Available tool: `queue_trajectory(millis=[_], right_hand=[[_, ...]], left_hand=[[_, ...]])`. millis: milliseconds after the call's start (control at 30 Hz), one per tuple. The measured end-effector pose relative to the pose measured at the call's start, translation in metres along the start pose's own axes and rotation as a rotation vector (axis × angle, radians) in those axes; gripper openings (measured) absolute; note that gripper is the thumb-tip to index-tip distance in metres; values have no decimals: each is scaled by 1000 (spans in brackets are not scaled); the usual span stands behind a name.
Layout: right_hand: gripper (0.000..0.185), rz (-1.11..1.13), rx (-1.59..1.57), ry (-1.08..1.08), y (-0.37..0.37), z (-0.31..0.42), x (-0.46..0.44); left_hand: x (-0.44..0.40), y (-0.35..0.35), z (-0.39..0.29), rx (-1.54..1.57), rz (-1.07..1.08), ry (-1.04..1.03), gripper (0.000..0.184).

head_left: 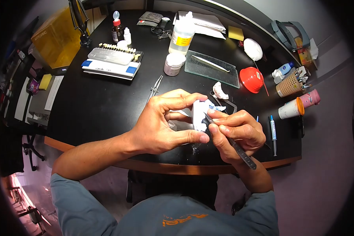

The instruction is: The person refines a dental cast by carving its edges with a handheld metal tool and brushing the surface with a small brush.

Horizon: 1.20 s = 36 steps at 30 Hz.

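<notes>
A white dental plaster model (pixel 198 114) with bluish marks along one edge is gripped between the thumb and fingers of my left hand (pixel 155 122). My right hand (pixel 242 131) pinches a scalpel (pixel 243 154) like a pen, its dark metal handle slanting back towards me. The scalpel's tip is at the model, though my fingertips partly hide the contact. White crumbs (pixel 195 148) lie on the black table under the model. Just beyond my hands sits a smaller arch-shaped plaster piece (pixel 220 91). Metal tweezers (pixel 155 86) lie beyond my left hand.
Further back on the table (pixel 102 106) stand a large bottle (pixel 182 35), a white jar (pixel 174 65) and a shade guide (pixel 112 59). A glass slab (pixel 212 70) holds a white stick. On the right are a red bowl (pixel 251 80), a brush cup (pixel 289 87) and a blue syringe (pixel 273 135).
</notes>
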State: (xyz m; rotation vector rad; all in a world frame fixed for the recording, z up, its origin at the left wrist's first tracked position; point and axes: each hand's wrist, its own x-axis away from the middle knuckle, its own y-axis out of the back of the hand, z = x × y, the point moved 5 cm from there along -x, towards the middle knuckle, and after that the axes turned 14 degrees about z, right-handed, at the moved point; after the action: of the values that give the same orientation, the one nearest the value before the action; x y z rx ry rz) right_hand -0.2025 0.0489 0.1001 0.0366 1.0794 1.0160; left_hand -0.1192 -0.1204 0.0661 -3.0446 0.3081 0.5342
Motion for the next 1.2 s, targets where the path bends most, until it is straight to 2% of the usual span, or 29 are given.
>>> queue_trajectory(millis=[200, 500, 700, 1100, 1200], right_hand=[[30, -45, -42, 51, 2, -1, 1], [27, -96, -73, -24, -4, 0, 5], [23, -98, -90, -83, -5, -1, 5], [21, -159, -210, -126, -8, -8, 9], [19, -168, -226, -151, -9, -11, 11]], left_hand=[[-3, 3, -4, -126, -14, -52, 80], [-2, 7, -6, -246, -76, -105, 79], [1, 11, -7, -527, -158, -171, 79], [3, 11, -5, -589, -205, -195, 79], [4, 10, -11, -742, -230, -272, 79]])
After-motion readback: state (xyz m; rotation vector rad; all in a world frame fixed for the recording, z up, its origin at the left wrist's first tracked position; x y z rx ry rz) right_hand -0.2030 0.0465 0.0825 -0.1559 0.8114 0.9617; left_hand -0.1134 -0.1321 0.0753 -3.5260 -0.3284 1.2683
